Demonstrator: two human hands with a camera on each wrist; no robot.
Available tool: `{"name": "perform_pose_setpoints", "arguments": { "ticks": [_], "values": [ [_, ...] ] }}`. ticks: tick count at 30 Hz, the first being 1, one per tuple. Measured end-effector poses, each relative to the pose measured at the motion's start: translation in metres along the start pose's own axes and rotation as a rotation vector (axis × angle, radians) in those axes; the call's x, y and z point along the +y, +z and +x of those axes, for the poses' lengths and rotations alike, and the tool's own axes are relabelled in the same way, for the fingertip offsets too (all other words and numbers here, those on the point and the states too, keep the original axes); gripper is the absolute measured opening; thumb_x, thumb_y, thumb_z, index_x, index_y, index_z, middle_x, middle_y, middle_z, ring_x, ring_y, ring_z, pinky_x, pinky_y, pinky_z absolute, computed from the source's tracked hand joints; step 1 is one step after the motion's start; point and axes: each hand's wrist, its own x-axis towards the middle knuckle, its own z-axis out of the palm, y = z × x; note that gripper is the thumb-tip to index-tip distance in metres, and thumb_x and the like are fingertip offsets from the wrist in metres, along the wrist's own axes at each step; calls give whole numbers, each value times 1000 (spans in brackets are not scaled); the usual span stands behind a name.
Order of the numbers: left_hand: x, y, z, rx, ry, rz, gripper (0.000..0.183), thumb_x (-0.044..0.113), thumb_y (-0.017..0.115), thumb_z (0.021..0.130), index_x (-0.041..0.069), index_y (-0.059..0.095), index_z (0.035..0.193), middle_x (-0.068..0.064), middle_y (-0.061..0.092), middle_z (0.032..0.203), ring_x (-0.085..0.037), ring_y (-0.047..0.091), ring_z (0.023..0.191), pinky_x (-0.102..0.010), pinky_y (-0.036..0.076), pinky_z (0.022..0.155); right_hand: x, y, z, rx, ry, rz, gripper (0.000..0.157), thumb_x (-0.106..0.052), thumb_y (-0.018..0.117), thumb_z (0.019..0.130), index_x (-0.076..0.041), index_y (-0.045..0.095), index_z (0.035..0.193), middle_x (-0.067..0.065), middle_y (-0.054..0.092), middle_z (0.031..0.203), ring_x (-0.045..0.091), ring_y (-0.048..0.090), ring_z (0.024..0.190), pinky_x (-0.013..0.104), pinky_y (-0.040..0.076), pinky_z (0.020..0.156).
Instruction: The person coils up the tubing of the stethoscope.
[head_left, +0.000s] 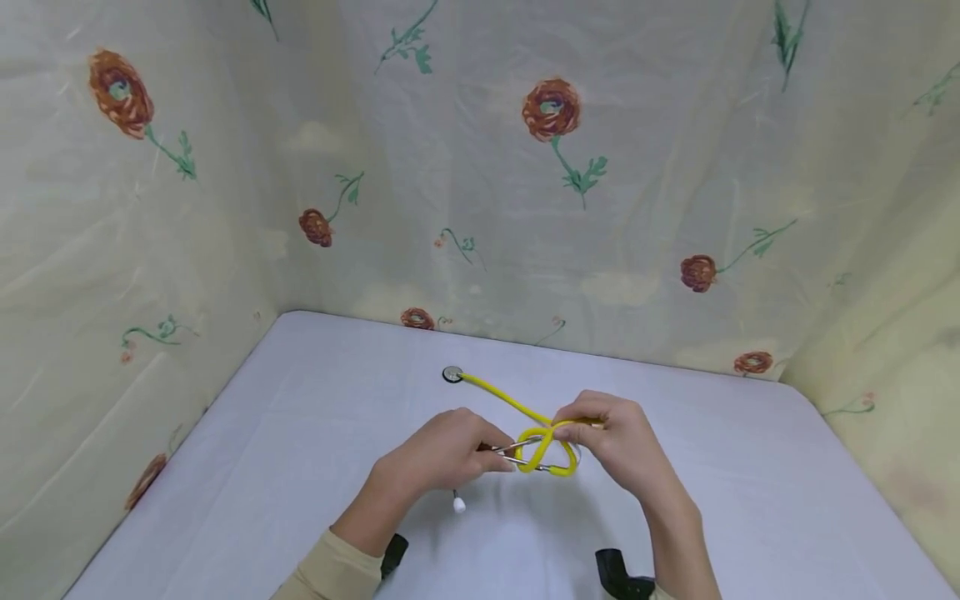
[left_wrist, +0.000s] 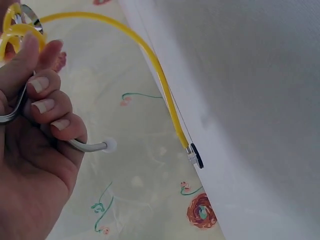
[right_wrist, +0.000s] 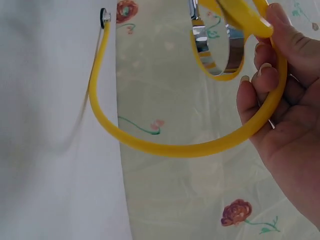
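Note:
A stethoscope with yellow tubing point(head_left: 502, 397) is held up over the white table. My left hand point(head_left: 450, 450) grips its metal ear tubes, fingers curled round them in the left wrist view; one white ear tip point(left_wrist: 110, 145) sticks out below the fingers. With thumb and fingers my right hand point(head_left: 618, 442) pinches the yellow tubing, which is looped between the two hands. From there a length of tube point(right_wrist: 175, 150) curves away to the round chest piece point(head_left: 452, 374), which has a black rim and lies toward the back of the table.
A white cover point(head_left: 300, 417) lies over the table. Flower-printed sheeting point(head_left: 480, 167) hangs behind it and along both sides. Black pieces point(head_left: 394, 553) show at the left wrist, and a similar black piece point(head_left: 615, 573) is by the right wrist.

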Motion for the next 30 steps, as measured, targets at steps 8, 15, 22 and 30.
{"name": "perform_pose_setpoints", "arguments": {
  "ticks": [8, 15, 22, 30],
  "values": [
    [3, 2, -1, -6, 80, 14, 11, 34, 70, 92, 33, 77, 102, 17, 64, 72, -1, 43, 56, -18, 37, 56, 12, -5, 2, -7, 23, 98, 5, -18, 80, 82, -16, 79, 87, 3, 69, 81, 19, 61, 84, 31, 52, 75],
    [7, 3, 1, -13, 125, 34, 7, 35, 70, 92, 32, 75, 96, 18, 53, 61, 0, 38, 52, -18, 33, 53, 18, -6, 2, 16, 66, 130, 4, -15, 80, 82, -14, 79, 86, 6, 68, 82, 22, 64, 80, 33, 53, 74],
    [8, 1, -1, -35, 129, 14, 11, 35, 71, 92, 32, 77, 101, 15, 64, 68, -1, 41, 53, -18, 36, 53, 24, -5, 4, 27, 64, 146, 6, -15, 82, 80, -15, 79, 85, 4, 67, 82, 20, 61, 79, 31, 53, 71],
    [19, 1, -1, -80, 182, 23, 16, 35, 70, 93, 31, 77, 106, 15, 64, 68, 0, 42, 54, -17, 35, 54, 28, -5, 4, 0, 39, 165, 7, -16, 80, 83, -12, 79, 88, 1, 68, 83, 20, 60, 83, 31, 50, 74]
  ]
}}
